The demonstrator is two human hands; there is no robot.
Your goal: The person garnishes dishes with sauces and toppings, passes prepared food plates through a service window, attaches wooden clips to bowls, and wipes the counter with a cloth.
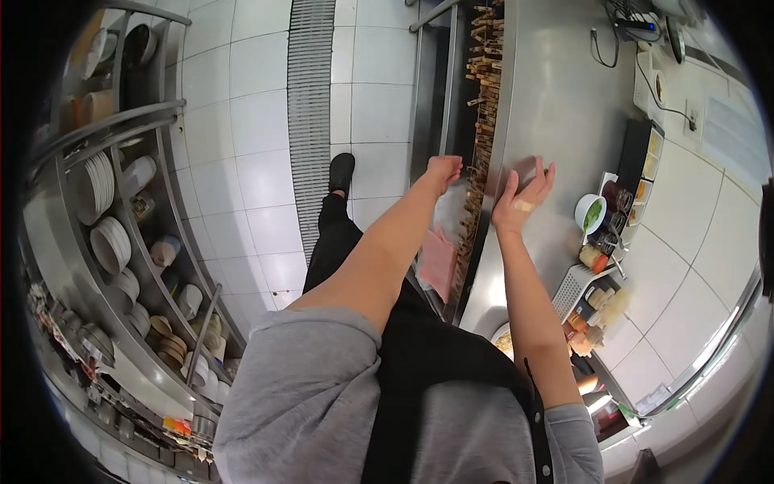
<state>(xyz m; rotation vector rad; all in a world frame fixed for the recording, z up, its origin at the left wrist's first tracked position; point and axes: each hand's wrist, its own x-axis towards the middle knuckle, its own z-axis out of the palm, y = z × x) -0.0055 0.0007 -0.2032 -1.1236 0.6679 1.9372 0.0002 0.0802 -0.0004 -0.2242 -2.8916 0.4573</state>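
Observation:
My left hand (444, 174) is closed in a loose fist beside the front edge of a steel counter (556, 97), and no object shows in it. Just to its right runs a long row of wooden clothespins (486, 89) along the counter's edge. Below that hand hangs a pink cloth (438, 264). My right hand (524, 199) is over the counter top, fingers and thumb apart, with a small plaster on its back. It holds nothing; whether it touches the steel I cannot tell. Closest on its right stands a white bowl (589, 214) with green leaves inside.
Seasoning jars (595, 256), a white plastic basket (572, 289) and a black rack of small containers (638, 161) line the wall side. A cable (598, 52) lies at the far end. Shelves of stacked bowls (110, 244) stand left. A floor drain grate (310, 105) crosses the tiles.

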